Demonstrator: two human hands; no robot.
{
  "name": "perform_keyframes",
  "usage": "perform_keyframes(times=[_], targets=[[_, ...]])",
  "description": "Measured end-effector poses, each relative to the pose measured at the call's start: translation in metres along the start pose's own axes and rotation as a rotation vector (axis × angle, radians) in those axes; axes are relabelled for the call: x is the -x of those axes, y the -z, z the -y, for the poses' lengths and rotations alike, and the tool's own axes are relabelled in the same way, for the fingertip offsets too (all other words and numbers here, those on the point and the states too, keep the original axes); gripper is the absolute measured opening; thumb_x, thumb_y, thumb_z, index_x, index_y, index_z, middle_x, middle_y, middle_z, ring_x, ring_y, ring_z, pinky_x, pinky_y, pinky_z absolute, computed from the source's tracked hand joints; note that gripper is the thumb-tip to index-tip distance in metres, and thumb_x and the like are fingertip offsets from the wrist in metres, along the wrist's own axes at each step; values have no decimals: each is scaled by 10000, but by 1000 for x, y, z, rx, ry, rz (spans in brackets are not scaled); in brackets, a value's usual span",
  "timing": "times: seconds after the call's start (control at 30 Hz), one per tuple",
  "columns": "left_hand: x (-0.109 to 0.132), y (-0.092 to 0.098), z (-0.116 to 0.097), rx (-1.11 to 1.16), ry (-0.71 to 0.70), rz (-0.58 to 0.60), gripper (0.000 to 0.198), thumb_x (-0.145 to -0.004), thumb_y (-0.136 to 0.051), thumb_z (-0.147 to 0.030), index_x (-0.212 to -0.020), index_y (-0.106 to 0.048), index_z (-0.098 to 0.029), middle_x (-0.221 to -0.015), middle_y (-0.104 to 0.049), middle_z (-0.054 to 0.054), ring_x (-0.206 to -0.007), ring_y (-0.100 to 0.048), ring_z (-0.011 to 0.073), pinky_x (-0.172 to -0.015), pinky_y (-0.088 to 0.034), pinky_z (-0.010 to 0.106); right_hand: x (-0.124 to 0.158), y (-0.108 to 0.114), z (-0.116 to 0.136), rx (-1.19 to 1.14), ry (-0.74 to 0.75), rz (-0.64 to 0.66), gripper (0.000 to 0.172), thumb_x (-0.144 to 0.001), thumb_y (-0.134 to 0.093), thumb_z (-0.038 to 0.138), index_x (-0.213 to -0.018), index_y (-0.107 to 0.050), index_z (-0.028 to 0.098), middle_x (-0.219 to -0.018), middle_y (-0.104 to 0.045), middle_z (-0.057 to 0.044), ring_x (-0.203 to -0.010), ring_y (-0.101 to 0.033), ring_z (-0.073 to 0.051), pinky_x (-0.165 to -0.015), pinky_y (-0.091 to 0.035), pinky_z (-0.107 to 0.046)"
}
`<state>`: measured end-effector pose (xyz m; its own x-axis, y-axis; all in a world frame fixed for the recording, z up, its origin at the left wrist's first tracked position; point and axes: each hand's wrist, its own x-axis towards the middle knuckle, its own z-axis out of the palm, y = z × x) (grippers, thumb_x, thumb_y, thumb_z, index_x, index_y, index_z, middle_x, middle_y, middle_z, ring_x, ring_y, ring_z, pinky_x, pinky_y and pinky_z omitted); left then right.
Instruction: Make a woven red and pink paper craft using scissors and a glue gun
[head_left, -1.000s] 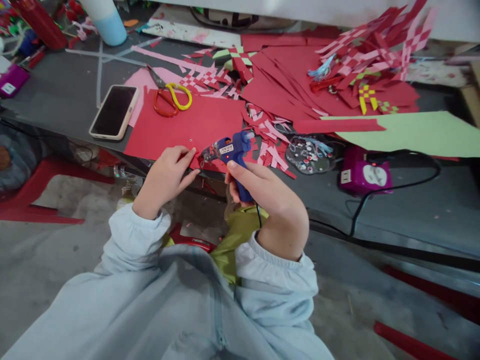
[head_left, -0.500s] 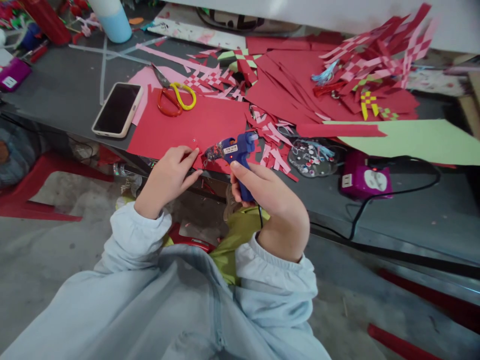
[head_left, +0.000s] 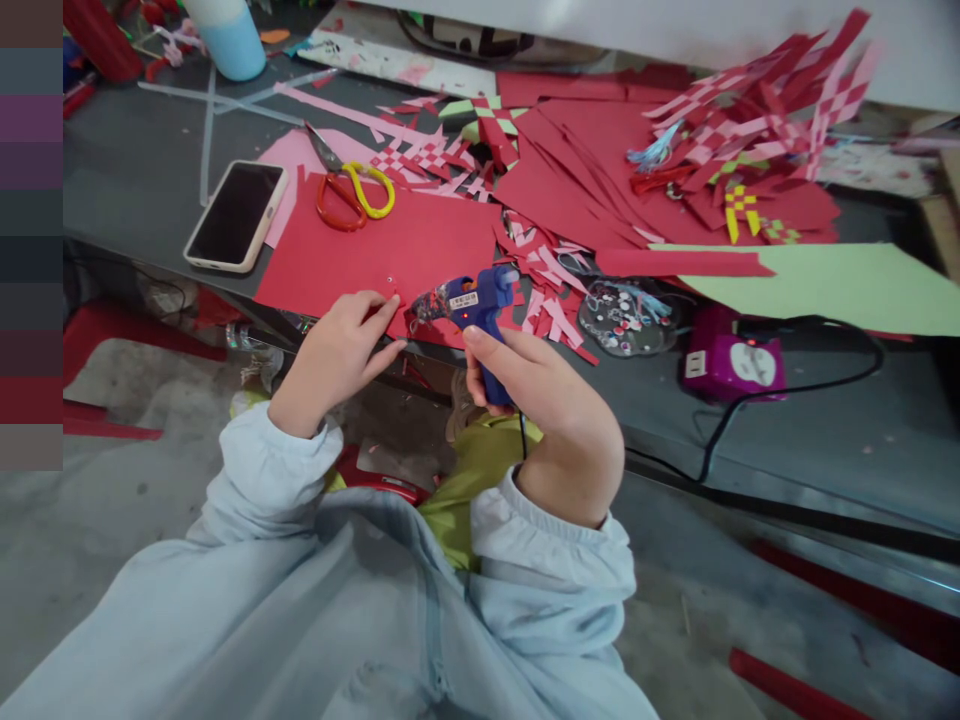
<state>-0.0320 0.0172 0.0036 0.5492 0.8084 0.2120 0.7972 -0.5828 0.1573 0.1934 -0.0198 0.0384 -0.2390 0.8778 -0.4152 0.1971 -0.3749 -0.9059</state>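
My right hand (head_left: 510, 365) is closed around the handle of a blue glue gun (head_left: 487, 300), whose smeared nozzle points left and down over the front edge of a red paper sheet (head_left: 442, 235). Just left of the nozzle is my left hand (head_left: 341, 340), its thumb and forefinger stretched apart and the forefinger tip resting at the sheet. Something small and red shows at that fingertip, too small to make out. A tiny shiny bead (head_left: 389, 279) lies just above it. Scissors (head_left: 345, 190) with one red and one yellow handle lie on the sheet's far part.
A phone (head_left: 236, 217) lies to the left. Paper strips (head_left: 544, 260) are scattered right of the sheet, near a clear dish of beads (head_left: 626, 318). A purple power box (head_left: 731, 355) with a black cord stands further right. Woven paper pieces (head_left: 750, 130) are heaped behind.
Both hands and the glue gun keep nearly the same place over the red sheet. The view has shifted very slightly.
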Motion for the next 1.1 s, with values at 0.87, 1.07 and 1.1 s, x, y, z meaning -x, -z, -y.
perform_keyframes(times=[0.87,1.07,1.1], targets=[[0,-1,0,7,-13,-7,526,-961,-435,-422,-1347,-521,-75,-1222,-577,191,-1111,-541,299,-965,-478,451,-4,1,0,11,9,-15,453,-895,-490,600,-681,-507,201,-496,-549,43,-370,-461,-54,-365,-356,-176],[0,-1,0,10,-11,-10,538,-961,-432,-434,-1337,-529,-62,-1215,-582,198,-1106,-546,302,-958,-484,452,1,4,0,12,-8,10,450,-889,-500,604,-700,-505,195,-488,-539,48,-366,-460,-51,-376,-371,-167],[0,-1,0,18,-9,-9,532,-961,-429,-435,-1337,-529,-71,-1216,-582,196,-1108,-545,302,-960,-482,457,1,5,0,9,-13,12,453,-885,-505,609,-701,-503,195,-487,-538,48,-364,-458,-51,-375,-372,-166]])
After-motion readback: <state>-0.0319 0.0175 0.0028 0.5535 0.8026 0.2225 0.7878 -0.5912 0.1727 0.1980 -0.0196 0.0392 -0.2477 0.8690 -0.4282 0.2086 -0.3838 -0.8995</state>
